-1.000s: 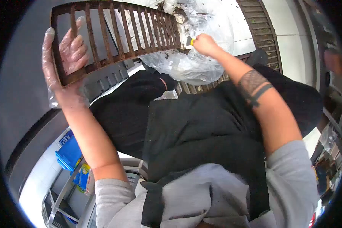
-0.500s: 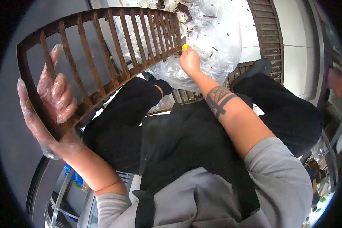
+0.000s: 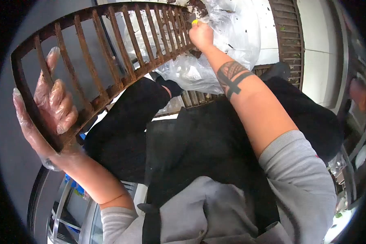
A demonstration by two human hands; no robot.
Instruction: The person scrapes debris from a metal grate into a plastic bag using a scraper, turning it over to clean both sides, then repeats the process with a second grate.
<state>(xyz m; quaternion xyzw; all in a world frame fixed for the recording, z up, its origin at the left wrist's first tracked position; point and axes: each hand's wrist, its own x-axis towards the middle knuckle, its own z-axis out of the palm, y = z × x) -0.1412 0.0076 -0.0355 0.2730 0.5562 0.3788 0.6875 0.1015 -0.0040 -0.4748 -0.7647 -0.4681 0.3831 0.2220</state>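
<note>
A rusty brown metal drain grate [image 3: 120, 86] is held up at a tilt on the left, its bars caked with dirt. My left hand [image 3: 55, 105], in a clear plastic glove, is wrapped round its near end, with fingers passing through the gap by the last bar. At the far end, my bare right hand [image 3: 202, 35] grips a scraper [image 3: 194, 22], of which a yellow part and a bit of grey blade show. The blade is against or close to the grate's far end; exact contact cannot be made out. The palm hides the rest of the handle.
A clear plastic bag [image 3: 236, 44] with dark dirt flakes is spread beneath the grate's far end. Another grate [image 3: 288, 36] lies in the floor on the right, beside white tiles [image 3: 319, 61]. A dark grey panel [image 3: 12, 171] stands on the left.
My right hand has moved up and away along the grate's far end with the scraper. The grate and my left hand have shifted slightly left.
</note>
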